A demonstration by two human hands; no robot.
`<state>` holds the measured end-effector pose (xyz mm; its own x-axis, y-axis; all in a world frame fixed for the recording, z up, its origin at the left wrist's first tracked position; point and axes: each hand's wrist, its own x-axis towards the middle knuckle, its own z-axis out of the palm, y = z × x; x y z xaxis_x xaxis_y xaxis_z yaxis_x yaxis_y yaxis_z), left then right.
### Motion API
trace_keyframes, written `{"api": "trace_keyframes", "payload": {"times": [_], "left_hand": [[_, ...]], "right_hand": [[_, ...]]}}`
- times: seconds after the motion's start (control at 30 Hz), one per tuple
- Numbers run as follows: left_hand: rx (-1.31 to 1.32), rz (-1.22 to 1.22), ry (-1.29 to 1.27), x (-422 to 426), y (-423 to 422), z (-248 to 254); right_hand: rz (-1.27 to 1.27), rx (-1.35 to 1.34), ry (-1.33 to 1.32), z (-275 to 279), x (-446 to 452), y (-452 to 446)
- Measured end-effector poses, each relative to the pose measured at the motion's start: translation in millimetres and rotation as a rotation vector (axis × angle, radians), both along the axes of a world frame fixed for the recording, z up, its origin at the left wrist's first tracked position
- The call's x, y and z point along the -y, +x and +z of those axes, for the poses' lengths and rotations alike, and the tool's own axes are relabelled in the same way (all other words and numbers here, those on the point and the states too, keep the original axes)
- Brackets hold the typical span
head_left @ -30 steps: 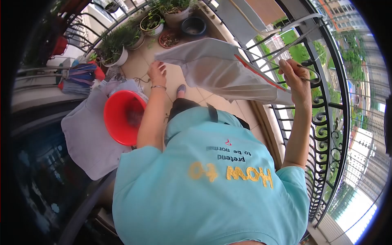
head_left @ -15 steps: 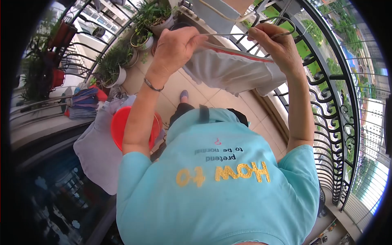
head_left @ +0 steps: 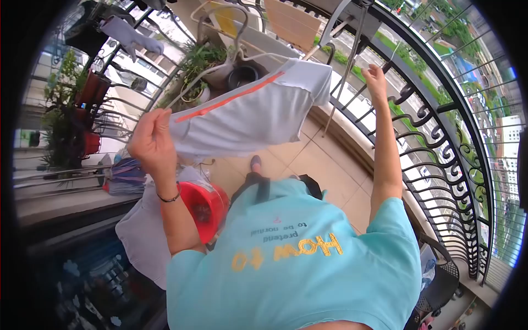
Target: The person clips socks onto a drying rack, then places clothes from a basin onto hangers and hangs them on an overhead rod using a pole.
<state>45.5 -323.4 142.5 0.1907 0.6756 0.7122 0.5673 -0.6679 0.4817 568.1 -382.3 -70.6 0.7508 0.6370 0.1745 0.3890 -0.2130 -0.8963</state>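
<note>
A light grey garment (head_left: 242, 118) with an orange-red strip along its upper part is spread out in front of me. My left hand (head_left: 154, 140) pinches its left end, fingers closed. Behind the garment's upper edge runs a pale hanger (head_left: 239, 52) with a curved hook; how the two join is partly hidden. My right hand (head_left: 375, 82) is off the garment, to its right beside the railing, with bent fingers apart and nothing visible in them.
A red bucket (head_left: 212, 212) stands below my left forearm, beside a draped grey cloth (head_left: 140, 231). Potted plants (head_left: 206, 63) line the far corner. The black metal railing (head_left: 440, 93) curves along the right. A thin pole (head_left: 345, 71) rises between the garment and my right hand.
My left hand has moved left and down, stretching the garment out leftward. My right hand has let go and moved away toward the railing. The view has shifted somewhat.
</note>
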Motion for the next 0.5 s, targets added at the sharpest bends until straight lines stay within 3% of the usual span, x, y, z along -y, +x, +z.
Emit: {"api": "trace_keyframes", "payload": {"times": [0.13,0.23,0.27,0.37,0.43,0.5], "left_hand": [[0.0,0.07,0.057,1.1,-6.7,9.6],[0.007,0.11,0.052,7.2,-12.6,18.4],[-0.01,0.138,0.042,10.6,-16.2,19.9],[-0.061,0.259,0.049,21.3,-21.1,24.3],[-0.063,0.324,0.059,27.5,-21.9,24.0],[-0.039,0.354,0.063,30.8,-24.0,19.3]], "right_hand": [[-0.027,-0.058,-0.196,-13.8,-32.1,-10.5],[-0.14,0.141,-0.246,-81.7,-86.1,14.4],[-0.145,0.064,-0.225,-86.2,-96.0,15.7],[-0.438,0.188,-0.29,-106.5,-119.6,10.5],[-0.36,0.071,-0.185,-110.9,-115.0,15.9],[-0.317,0.017,-0.258,-84.9,-98.7,2.9]]}}
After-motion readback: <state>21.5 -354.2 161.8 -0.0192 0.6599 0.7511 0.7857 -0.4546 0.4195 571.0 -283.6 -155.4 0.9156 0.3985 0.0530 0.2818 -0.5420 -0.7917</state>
